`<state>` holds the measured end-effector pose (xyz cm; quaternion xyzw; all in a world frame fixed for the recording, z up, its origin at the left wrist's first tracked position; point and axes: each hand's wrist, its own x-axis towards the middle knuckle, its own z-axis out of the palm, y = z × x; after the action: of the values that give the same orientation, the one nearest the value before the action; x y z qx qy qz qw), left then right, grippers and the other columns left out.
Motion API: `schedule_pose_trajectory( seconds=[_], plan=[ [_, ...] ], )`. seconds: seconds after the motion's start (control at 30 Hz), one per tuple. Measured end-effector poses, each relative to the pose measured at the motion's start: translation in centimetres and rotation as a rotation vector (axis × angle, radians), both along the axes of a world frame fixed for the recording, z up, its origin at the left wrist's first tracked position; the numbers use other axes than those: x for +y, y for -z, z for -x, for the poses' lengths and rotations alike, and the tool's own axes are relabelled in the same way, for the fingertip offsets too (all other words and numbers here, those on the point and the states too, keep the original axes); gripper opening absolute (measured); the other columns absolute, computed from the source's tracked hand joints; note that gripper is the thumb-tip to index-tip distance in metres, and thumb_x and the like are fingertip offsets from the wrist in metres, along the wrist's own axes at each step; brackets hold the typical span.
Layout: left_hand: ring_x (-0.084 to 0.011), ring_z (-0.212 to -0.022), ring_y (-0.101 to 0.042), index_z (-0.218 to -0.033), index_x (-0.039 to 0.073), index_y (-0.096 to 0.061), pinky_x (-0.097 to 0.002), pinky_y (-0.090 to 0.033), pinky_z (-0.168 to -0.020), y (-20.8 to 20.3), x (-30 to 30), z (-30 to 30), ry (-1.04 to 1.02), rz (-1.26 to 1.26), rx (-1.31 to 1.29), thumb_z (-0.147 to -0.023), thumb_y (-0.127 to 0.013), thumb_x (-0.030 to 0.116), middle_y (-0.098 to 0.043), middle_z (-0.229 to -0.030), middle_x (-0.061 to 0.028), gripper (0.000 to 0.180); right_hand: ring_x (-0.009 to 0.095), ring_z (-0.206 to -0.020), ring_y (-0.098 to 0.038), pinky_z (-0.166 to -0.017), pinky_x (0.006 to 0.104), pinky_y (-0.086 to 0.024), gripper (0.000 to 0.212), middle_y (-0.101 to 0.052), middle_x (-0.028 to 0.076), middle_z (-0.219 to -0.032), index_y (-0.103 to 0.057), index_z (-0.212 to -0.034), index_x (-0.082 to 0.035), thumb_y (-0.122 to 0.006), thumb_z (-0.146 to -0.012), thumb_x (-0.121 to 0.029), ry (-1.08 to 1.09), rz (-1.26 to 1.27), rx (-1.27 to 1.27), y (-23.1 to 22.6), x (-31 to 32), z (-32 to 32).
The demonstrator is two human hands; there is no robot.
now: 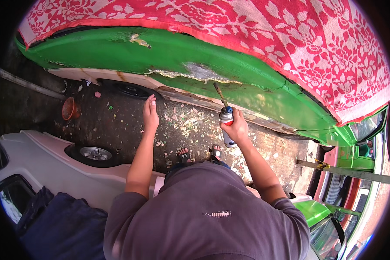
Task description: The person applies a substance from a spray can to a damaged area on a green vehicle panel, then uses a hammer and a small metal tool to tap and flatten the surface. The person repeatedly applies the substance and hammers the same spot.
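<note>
- While the right hand point(238, 128) curls its fingers around a gas torch point(225, 115), the left hand point(151, 113) holds nothing, its fingers straight and close together, well apart from the torch.
- The torch is just in front of the green body panel point(173, 50), its nozzle point(219, 92) pointing toward the right end of a grey stripped patch point(200, 70); whether the tip touches, or whether a flame is lit, I cannot tell.
- Done, as far as it shows: that patch has lost its green coat and has a ragged pale edge, and a smaller chipped spot point(139, 41) lies farther left.
- Along the bottom, the sill point(186, 96) shows brown and pale areas, so much of its coating seems gone too.
- Flakes point(188, 121) in green and pale colours litter the ground point(121, 130), which suggests that a fair amount of removal is complete.
- Left, in my judgement: most of the panel, since green covers wide stretches on both sides of the grey patch and above it, up to the red-and-white cloth point(247, 26); the work looks less than half finished.
</note>
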<state>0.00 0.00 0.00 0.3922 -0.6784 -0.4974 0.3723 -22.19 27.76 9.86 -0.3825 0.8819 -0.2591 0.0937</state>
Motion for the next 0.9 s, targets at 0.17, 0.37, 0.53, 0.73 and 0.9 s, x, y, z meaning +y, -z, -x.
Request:
schedule_pose_trajectory(
  seconds=[0.17,0.37,0.53,0.73,0.9],
  plan=[
    [-0.0148,-0.106,-0.054,-0.131,0.009,-0.054,-0.0299,-0.041,-0.091,0.1,-0.4,0.6,0.001,0.021,0.007,-0.104,-0.041,0.033,-0.06,-0.12,-0.0041,0.04,0.038,-0.099,-0.061,-0.081,0.0464,-0.052,0.073,-0.057,0.019,-0.115,-0.048,-0.128,-0.007,-0.075,-0.067,-0.036,-0.005,-0.051,-0.016,-0.3,-0.3,0.4],
    [-0.0159,-0.107,-0.054,-0.131,0.008,-0.054,-0.031,-0.041,-0.092,-0.4,-0.8,0.9,0.005,0.041,0.006,-0.103,-0.041,0.033,-0.06,-0.121,-0.0046,0.039,0.038,-0.1,-0.061,-0.082,0.046,-0.052,0.075,-0.057,0.018,-0.116,-0.047,-0.129,-0.008,-0.075,-0.066,-0.036,-0.015,0.007,0.016,0.0,-0.8,0.5],
    [-0.0162,-0.107,-0.055,-0.131,0.009,-0.054,-0.0313,-0.042,-0.091,-0.3,-0.5,0.7,0.0,0.047,-0.02,-0.103,-0.042,0.033,-0.06,-0.121,-0.005,0.039,0.037,-0.1,-0.06,-0.082,0.0453,-0.051,0.073,-0.057,0.017,-0.113,-0.048,-0.128,-0.007,-0.075,-0.067,-0.036,-0.028,-0.052,-0.017,0.2,-2.0,0.0],
    [-0.0152,-0.107,-0.055,-0.131,0.009,-0.054,-0.0303,-0.042,-0.09,0.2,-0.4,0.3,-0.002,0.031,-0.004,-0.103,-0.042,0.033,-0.06,-0.121,-0.0041,0.039,0.038,-0.1,-0.061,-0.082,0.046,-0.052,0.076,-0.056,0.019,-0.118,-0.046,-0.13,-0.008,-0.076,-0.066,-0.037,-0.005,-0.067,-0.011,0.2,-2.0,-0.4],
    [-0.0145,-0.106,-0.054,-0.131,0.009,-0.054,-0.0298,-0.041,-0.09,0.6,-0.5,-0.1,-0.019,-0.001,0.008,-0.103,-0.042,0.034,-0.06,-0.121,-0.0031,0.039,0.036,-0.103,-0.059,-0.085,0.0454,-0.05,0.072,-0.057,0.016,-0.112,-0.047,-0.128,-0.007,-0.075,-0.068,-0.036,-0.011,-0.045,-0.01,0.3,-2.1,-0.5]
  ],
)
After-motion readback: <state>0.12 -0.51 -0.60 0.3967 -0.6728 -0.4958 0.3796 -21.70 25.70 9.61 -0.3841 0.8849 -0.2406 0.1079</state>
